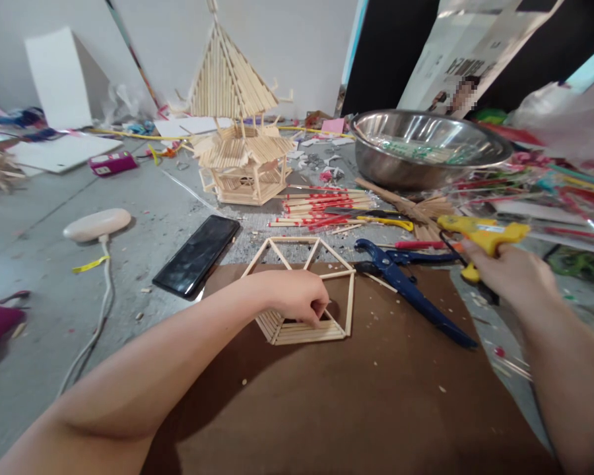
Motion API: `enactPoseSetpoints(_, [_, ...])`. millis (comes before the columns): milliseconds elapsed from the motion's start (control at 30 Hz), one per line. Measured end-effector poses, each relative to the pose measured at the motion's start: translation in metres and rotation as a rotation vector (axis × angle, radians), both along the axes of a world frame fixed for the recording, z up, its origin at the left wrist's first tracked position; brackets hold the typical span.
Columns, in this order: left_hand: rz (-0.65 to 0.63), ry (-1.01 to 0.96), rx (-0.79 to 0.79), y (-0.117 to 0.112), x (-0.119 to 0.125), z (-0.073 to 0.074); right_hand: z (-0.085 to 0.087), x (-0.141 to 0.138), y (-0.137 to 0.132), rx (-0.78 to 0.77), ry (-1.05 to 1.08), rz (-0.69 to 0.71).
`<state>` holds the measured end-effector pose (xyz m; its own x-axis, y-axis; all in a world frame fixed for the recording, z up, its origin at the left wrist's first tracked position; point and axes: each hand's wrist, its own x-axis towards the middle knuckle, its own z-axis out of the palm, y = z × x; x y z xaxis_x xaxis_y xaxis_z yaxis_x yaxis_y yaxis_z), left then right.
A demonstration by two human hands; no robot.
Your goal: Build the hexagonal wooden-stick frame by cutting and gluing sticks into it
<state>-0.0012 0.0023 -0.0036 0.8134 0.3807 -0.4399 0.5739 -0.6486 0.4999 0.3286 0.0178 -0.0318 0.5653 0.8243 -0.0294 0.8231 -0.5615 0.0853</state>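
A hexagonal frame of wooden sticks [351, 300] lies on a brown board [366, 402], with rows of sticks filling its near and left-hand sections. My left hand [297, 295] reaches over it, fingers bent and closed at the innermost stick of the near row; the fingertips are partly hidden. Off to the right, my right hand [522, 280] is closed around a yellow hot glue gun [492, 234], its nozzle pointing left. Dark blue cutting pliers [416, 293] lie between the frame and the glue gun.
Beyond the frame stands a stick pavilion [242, 148] with a pointed roof. Red-tipped sticks [321, 204] and yellow-handled scissors [386, 221] lie nearby. A steel basin [386, 161] holds plastic packets. Left are a black phone [198, 256] and a white corded device [98, 224].
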Motion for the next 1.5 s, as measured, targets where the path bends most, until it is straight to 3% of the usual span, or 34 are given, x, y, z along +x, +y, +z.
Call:
enactPoseSetpoints(433, [0.001,-0.055,-0.070,0.0006,-0.0008,-0.0032,0.0028,-0.0039,-0.0003,0.001,0.002,-0.011])
enactPoseSetpoints(1500, [0.090,0.022,-0.191,0.0012,-0.0045,-0.0071,0.0055,-0.0086,-0.0016,0.008,0.013,-0.002])
